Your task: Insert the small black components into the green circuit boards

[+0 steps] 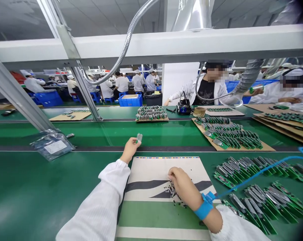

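Note:
My left hand [129, 149] is stretched forward past the far edge of a printed cardboard sheet [164, 214]. Its fingers are closed on a small circuit board [139, 137] with a silvery metal part, held up above the green surface. My right hand [184, 185], with a blue wrist strap [206, 205] on, is over the sheet. Thumb and fingertips come together in a pinch; whatever they hold, if anything, is too small to make out. Beneath and beside that hand lies a scattered pile of tiny black parts [172, 191].
Rows of green circuit boards [267, 201] lie at the right, crossed by a blue cord [264, 171]. Farther off are boards on cardboard [231, 134] and a stacked batch [152, 113]. A plastic bag [52, 144] lies left, near a metal post [85, 90]. Co-workers sit opposite.

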Demonstrator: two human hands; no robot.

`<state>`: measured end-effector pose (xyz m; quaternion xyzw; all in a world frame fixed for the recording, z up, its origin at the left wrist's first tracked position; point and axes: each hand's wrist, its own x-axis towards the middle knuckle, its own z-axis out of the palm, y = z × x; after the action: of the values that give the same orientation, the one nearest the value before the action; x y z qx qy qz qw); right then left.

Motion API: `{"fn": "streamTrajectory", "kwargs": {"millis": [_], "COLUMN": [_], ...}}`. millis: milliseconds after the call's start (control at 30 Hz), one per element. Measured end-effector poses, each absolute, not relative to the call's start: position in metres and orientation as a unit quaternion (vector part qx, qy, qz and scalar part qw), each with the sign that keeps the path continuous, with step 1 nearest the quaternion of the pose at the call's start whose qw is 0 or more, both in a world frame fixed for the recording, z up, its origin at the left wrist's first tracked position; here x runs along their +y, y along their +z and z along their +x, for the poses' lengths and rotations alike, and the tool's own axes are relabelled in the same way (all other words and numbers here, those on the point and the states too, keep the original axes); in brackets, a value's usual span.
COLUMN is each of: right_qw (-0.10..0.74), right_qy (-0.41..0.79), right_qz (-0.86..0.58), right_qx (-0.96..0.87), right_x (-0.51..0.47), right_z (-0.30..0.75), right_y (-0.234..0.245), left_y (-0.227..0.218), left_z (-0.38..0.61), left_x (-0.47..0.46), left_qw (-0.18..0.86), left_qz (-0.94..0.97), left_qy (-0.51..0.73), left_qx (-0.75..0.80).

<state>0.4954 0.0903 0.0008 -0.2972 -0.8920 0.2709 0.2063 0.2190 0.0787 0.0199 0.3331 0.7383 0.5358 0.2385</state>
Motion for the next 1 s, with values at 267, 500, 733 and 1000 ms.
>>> {"fn": "streamTrajectory", "kwargs": {"millis": [267, 500, 733, 1000], "right_qw": [0.263, 0.324, 0.310, 0.410], "right_qy": [0.387, 0.447, 0.465, 0.419], "right_qz": [-0.236, -0.199, -0.183, -0.157], "right_qx": [-0.852, -0.810, -0.809, -0.795], "right_x": [0.078, 0.058, 0.038, 0.024], "right_z": [0.536, 0.554, 0.556, 0.555], "right_y": [0.035, 0.042, 0.035, 0.036], "left_y": [0.021, 0.022, 0.016, 0.020], "left_z": [0.337, 0.394, 0.414, 0.416], "left_x": [-0.009, -0.046, -0.068, -0.075], "left_qw": [0.585, 0.640, 0.558, 0.537], "left_qz": [0.288, 0.250, 0.353, 0.378], "left_qy": [0.531, 0.530, 0.539, 0.523], "left_qx": [0.542, 0.498, 0.523, 0.544]}}
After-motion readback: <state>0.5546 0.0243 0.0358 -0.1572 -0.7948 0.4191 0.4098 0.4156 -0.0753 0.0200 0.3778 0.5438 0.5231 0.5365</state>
